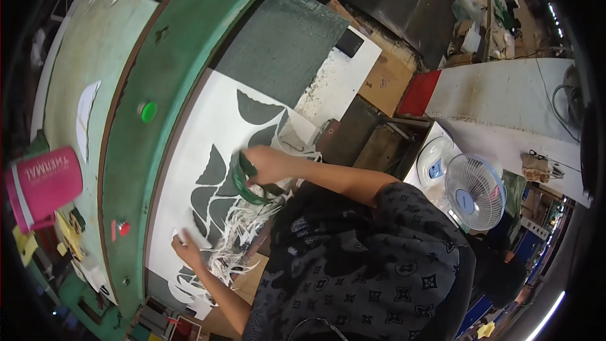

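Observation:
A white sheet [183,177] lies under the green beam, with several leaf-shaped cut-outs showing the dark surface below. My right hand [268,163] is closed around a green curved band [238,180] that looks like a cutting die, held over the cut part of the sheet. Toward the lower left, my left hand [187,251] is pinched on a small white cut piece [199,237] near the sheet's edge; its fingers are slightly blurred. Thin white offcut strips [237,233] hang in a tangle between my hands, along the edge nearest my body.
The green machine beam [148,82] crosses beyond the sheet, bearing a green button [148,112] and a red button [123,228]. A dark grey board [281,44] adjoins the sheet. A pink jug [47,186] stands at far left. A fan [473,192] is at right.

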A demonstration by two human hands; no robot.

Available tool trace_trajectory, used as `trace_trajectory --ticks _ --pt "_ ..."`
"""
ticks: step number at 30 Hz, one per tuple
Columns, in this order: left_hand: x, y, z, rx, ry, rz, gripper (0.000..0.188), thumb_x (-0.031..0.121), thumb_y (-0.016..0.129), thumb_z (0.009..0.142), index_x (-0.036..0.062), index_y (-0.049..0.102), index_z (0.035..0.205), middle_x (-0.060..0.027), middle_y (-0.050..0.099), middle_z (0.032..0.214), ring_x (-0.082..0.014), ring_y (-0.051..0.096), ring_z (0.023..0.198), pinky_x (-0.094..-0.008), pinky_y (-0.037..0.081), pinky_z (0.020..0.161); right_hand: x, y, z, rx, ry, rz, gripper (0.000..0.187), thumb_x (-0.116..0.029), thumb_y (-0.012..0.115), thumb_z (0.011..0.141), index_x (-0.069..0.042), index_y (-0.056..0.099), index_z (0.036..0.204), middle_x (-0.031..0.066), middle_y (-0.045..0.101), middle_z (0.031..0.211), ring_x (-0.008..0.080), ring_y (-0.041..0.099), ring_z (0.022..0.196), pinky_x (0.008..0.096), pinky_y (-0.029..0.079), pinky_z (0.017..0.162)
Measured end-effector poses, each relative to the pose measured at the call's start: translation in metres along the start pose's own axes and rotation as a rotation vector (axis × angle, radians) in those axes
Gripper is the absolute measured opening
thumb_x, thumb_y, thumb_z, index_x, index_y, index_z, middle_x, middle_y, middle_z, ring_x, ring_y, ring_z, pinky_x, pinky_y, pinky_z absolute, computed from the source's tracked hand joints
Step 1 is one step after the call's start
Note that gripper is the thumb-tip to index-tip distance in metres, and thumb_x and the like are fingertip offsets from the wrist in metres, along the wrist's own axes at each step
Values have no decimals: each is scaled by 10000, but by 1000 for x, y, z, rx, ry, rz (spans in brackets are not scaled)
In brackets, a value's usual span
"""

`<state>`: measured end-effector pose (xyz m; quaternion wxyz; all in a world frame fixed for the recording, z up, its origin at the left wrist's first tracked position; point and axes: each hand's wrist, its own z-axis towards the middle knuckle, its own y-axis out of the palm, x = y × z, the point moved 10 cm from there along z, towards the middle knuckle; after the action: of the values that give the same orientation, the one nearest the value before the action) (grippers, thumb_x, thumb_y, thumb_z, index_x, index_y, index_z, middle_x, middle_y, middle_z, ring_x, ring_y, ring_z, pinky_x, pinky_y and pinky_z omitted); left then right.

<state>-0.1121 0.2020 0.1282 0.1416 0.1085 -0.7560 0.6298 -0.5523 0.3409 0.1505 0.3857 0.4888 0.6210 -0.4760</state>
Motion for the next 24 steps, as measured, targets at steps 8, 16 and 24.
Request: trace_trajectory --ticks 8,16,24 --pt "238 64 -20 125 303 -194 612 265 803 874 -27 556 1351 -247 581 1301 -436 547 1200 -522 389 1089 39 -73 90 633 199 -164 697 -254 796 837 -41 465 1412 344 419 1429 481 665 1081 532 554 931" --pt "312 129 -22 37 448 -407 570 128 767 856 0 572 1376 -230 633 1320 -397 596 1220 -457 449 1068 35 -128 77 379 -194 -535 555 -351 897 741 -123 727 1218 121 690 1100 349 707 913 420 575 803" --pt "294 135 -35 220 326 -475 563 172 793 849 -4 599 1348 -242 651 1282 -422 606 1199 -495 447 1060 49 -101 77 304 -196 -578 432 -209 899 731 -77 775 1124 67 621 838 271 641 760 391 507 731"
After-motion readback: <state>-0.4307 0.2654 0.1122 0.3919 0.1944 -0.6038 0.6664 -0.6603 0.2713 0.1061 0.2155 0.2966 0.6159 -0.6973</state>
